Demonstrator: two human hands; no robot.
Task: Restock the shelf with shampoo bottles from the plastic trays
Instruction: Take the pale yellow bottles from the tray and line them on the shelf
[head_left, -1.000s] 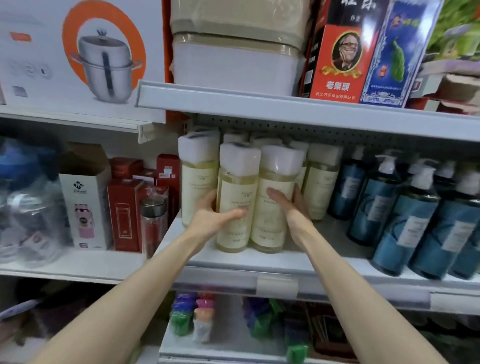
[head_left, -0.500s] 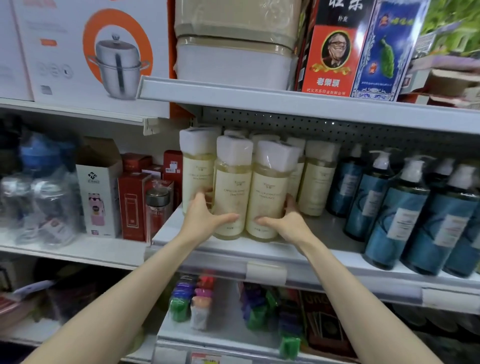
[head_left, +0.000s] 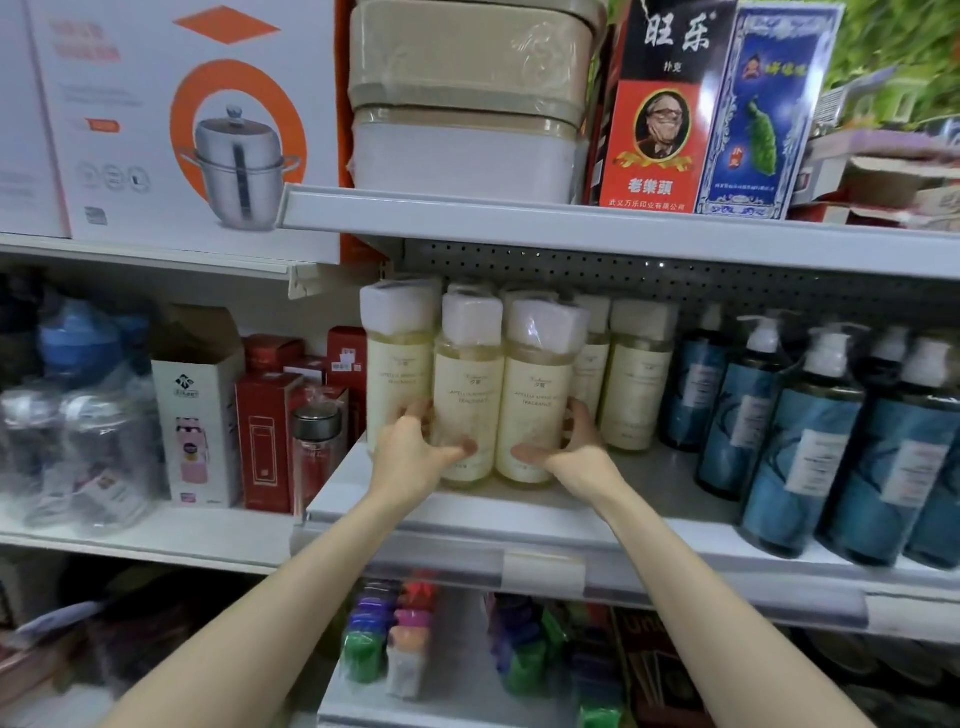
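Two pale yellow shampoo bottles with white caps stand side by side on the white shelf (head_left: 649, 514). My left hand (head_left: 410, 452) wraps the lower left side of the left bottle (head_left: 467, 395). The right bottle (head_left: 537, 400) is gripped low on its right side by my right hand (head_left: 574, 452). More of the same cream bottles (head_left: 397, 364) stand behind and beside them, partly hidden. No plastic tray is in view.
Blue pump bottles (head_left: 810, 441) fill the shelf's right part. Left of it are red boxes (head_left: 265, 441), a white carton (head_left: 197, 410) and a glass flask (head_left: 314, 452). The upper shelf (head_left: 571, 228) overhangs the caps. Small coloured items (head_left: 389, 639) lie on the shelf below.
Both hands have slid lower on the two front bottles and pushed them a little deeper onto the shelf. The view has moved closer.
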